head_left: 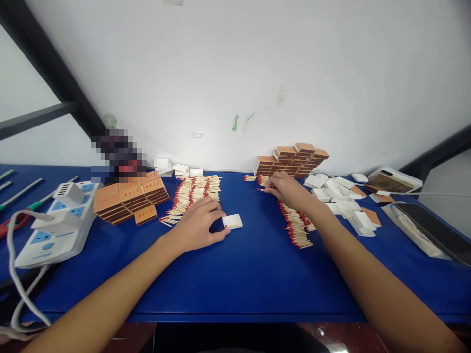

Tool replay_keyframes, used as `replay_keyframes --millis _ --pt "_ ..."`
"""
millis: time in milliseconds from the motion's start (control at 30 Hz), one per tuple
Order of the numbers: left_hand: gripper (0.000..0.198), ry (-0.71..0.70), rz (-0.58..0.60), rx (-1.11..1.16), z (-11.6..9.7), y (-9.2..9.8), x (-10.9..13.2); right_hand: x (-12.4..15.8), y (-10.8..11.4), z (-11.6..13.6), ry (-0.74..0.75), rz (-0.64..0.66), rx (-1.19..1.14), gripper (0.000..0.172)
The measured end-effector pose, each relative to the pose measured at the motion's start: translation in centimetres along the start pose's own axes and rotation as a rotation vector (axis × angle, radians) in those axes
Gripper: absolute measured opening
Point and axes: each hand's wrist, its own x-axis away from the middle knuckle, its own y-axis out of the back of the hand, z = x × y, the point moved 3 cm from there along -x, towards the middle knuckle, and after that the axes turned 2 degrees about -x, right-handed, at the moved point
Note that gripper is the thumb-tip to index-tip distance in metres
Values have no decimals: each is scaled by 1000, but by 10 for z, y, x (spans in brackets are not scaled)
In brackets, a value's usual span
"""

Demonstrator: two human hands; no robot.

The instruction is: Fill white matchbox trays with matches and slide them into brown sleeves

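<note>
My left hand (200,223) rests on the blue table with thumb and index finger curled about the left end of a small white matchbox tray (233,221). A red match tip shows at the tray's near-left end. Just behind this hand lies a wide pile of red-tipped matches (195,189). Further right, my right hand (283,187) is closed in a pinch on matches (260,189), whose red heads point left. Below its wrist spreads another heap of matches (297,228), partly covered by my forearm. How many matches I pinch is unclear.
Stacked matchboxes stand at the left (128,196) and against the wall (294,159). White trays (338,196) lie heaped at right, near a phone (432,228). A white power strip (68,220) with cables sits at left. The table's front edge (235,316) runs below.
</note>
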Motion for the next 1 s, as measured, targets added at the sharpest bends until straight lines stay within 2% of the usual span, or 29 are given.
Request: replay_keyframes --millis 300,733,1000 --pt "27 -7 -3 -8 0 -1 0 14 -6 35 27 60 -91 12" --pt "27 -25 -30 -27 0 -2 1 18 -3 33 14 128 -115 12" --pt "27 -27 -28 -20 0 -1 0 17 -11 27 11 60 -85 10"
